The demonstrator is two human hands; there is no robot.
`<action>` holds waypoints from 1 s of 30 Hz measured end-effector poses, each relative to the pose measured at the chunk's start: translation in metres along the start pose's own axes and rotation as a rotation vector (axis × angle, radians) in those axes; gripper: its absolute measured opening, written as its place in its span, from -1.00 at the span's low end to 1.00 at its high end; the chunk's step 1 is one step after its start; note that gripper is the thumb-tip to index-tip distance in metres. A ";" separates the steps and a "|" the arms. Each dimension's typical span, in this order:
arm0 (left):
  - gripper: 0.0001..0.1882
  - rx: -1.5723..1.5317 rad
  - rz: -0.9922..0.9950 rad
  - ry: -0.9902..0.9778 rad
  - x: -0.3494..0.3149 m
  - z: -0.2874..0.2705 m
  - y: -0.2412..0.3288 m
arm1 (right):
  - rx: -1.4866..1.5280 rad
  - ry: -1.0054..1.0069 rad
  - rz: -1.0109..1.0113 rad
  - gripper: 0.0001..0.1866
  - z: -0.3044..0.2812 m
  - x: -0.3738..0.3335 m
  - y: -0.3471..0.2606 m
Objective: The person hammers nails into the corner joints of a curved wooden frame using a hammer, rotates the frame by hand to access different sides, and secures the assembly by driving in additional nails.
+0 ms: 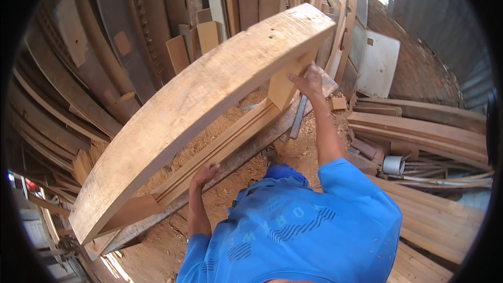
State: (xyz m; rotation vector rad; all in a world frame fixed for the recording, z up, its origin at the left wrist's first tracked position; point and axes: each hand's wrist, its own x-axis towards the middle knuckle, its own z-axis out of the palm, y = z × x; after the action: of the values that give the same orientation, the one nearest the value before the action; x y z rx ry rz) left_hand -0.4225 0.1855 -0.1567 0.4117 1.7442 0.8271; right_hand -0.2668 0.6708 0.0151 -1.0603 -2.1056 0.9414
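Note:
A large wooden frame stands tilted before me, its thick pale beam uppermost and a grooved rail below. A short end piece joins the two at the right. My right hand grips that end piece; some of its fingers are hidden behind the wood. Close to the near edge of the grooved rail is my left hand, its fingers curled in, with nothing visible in them. Whether it touches the rail I cannot tell. Under the frame runs a long worn board.
Boards lean along the back and left. Stacked planks, a white cylindrical container and thin rods lie at the right. A grey metal bar rests near my right hand. Wood shavings cover the ground.

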 end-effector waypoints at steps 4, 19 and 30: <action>-0.61 0.279 0.588 0.022 -0.075 0.045 0.202 | -0.098 0.005 0.013 -0.25 0.004 0.006 -0.001; -0.13 1.451 0.780 0.851 -0.085 0.073 0.541 | 0.083 -0.121 -0.078 -0.34 -0.015 0.012 -0.003; -0.50 0.940 0.515 0.558 0.022 0.049 0.585 | 0.418 -0.451 0.090 -0.46 -0.013 0.051 0.159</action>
State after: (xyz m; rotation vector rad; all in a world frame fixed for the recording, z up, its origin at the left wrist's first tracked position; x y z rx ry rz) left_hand -0.4593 0.6217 0.2347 1.4009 2.5551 0.4176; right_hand -0.2159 0.7869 -0.0944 -0.7804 -2.0691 1.7059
